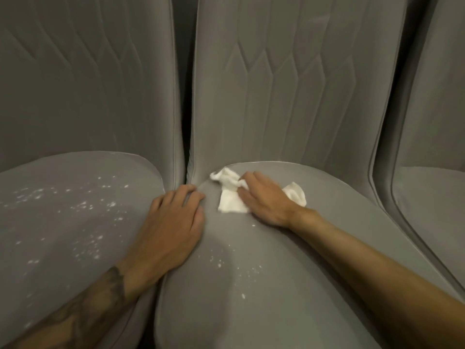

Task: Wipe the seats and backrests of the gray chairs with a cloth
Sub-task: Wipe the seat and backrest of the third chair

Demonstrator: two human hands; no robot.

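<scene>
Presently in view, itemised:

1. Centre chair seat [251, 298], gray upholstery, filling the lower middle of the frame. A few white specks [242, 295] lie on its lower part.
2. Centre chair backrest [289, 84], gray with stitched diamond-like quilting, upper middle to upper right.
3. Left chair seat [63, 235], gray, lower left, touching or nearly touching the centre seat. White specks are scattered thickly across its surface.
4. Left chair backrest [88, 71], gray, same quilting, upper left. A dark narrow gap separates it from the centre backrest.
5. Right chair [432, 192], gray, only partly visible at the right edge.
6. Cloth [230, 200], white and crumpled, lying on the back part of the centre seat, just in front of the backrest, middle of the frame. One corner shows beyond the wrist on the right.
7. Right hand [264, 197], palm down on the cloth, fingers laid out fairly straight and pressing it against the seat; the cloth bunches at the fingertips.
8. Left hand [173, 217], resting at the seam between the left and centre seats, left of the cloth and apart from it. Its fingers are spread and loosely bent, holding nothing.
9. Left forearm with a dark tattoo [110, 280], lower left.
</scene>
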